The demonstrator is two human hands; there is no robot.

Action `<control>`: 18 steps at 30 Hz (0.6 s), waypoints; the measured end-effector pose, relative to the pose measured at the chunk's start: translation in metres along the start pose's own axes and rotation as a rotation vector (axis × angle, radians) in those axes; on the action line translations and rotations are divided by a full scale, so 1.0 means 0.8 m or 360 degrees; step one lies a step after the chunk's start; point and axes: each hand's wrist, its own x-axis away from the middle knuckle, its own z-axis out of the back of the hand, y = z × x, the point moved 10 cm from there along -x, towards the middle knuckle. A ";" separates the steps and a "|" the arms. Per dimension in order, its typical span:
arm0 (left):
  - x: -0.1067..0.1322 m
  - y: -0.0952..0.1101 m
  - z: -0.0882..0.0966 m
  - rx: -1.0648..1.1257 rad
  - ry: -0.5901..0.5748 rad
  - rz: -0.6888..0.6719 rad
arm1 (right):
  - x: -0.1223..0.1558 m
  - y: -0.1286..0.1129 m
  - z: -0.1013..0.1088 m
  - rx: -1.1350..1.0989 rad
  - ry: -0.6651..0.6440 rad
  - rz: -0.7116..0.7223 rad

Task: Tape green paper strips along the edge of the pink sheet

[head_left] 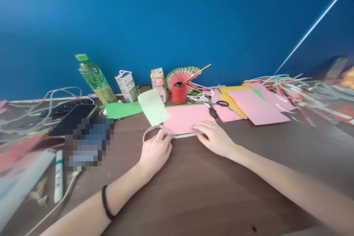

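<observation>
A pink paper sheet (185, 118) lies on the brown table (210, 191), with a thin pale green strip along its near edge. My left hand (155, 152) is closed on a roll of tape (155, 131) at the sheet's near left corner. My right hand (214, 138) rests with fingers pressed flat on the sheet's near edge, beside the strip. A light green paper (153, 107) leans over the sheet's left end. Black-handled scissors (214, 107) lie just behind the sheet.
A green bottle (95, 78), two small cartons (126, 85), a paper fan (182, 74) and a red thread spool (179, 93) stand by the blue wall. Coloured sheets and strips (257, 107) pile at right. A phone, cables and a white marker (58, 175) lie at left.
</observation>
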 end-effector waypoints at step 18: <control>0.001 -0.030 0.016 0.1181 0.0378 0.0191 | -0.054 0.000 -0.008 -0.0387 0.0258 -0.0169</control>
